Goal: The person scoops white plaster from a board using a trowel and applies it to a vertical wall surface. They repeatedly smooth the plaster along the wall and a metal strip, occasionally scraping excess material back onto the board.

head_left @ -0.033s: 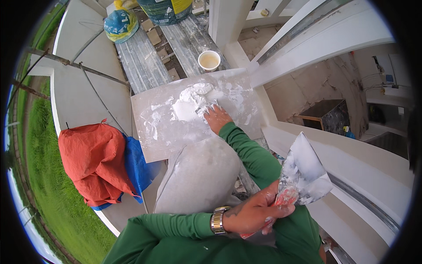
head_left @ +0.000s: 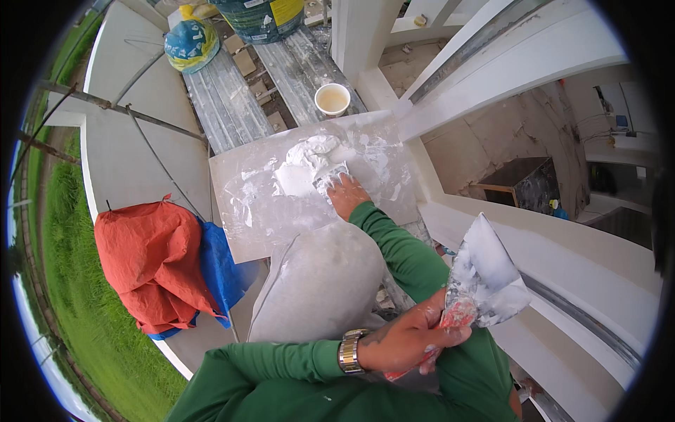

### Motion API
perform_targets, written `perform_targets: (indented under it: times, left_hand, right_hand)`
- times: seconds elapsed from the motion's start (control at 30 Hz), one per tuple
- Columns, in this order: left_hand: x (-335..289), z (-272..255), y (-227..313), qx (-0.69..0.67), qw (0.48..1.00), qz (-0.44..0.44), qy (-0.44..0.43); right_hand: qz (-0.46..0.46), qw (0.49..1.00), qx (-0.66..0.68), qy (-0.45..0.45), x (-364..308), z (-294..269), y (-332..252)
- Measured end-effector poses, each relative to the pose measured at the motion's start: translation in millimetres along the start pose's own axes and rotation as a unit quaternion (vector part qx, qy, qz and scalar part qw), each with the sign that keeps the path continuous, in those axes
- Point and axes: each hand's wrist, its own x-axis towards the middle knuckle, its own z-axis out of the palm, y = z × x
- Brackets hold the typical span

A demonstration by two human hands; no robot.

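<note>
A wide putty knife with a red handle and a white-smeared blade is gripped in my left hand, its blade pointing up and right. My right hand reaches forward over a flat, pale board. Under its fingers is a small flat scraper blade, smeared with white. That blade touches the near right edge of a heap of white paste on the board. Thin smears of paste surround the heap. My left wrist wears a metal watch.
Behind the board stands a white cup of cloudy liquid on metal planks. A blue-yellow bag and a large bucket are farther back. Red cloth hangs at left beside scaffold bars. White wall beams run along the right.
My right hand has drawn back very slightly, and more of the scraper blade shows beside the heap. My left hand and the putty knife stay in place.
</note>
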Motion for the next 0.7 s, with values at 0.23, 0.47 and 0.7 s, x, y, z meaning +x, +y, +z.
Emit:
perform_targets:
  times: [0.23,0.47,0.7]
  left_hand:
    - [-1,2,1,0.053,0.998,0.031,0.004]
    - [-15,25,41,0.069,0.937,0.322,0.115]
    - [-54,-40,112,0.278,0.913,0.221,0.203]
  right_hand:
    - [0.093,0.965,0.128,-0.209,-31,-69,17]
    - [0.227,0.658,0.712,0.091,-148,-99,125]
    - [0.183,0.316,0.867,0.339,-266,-210,120]
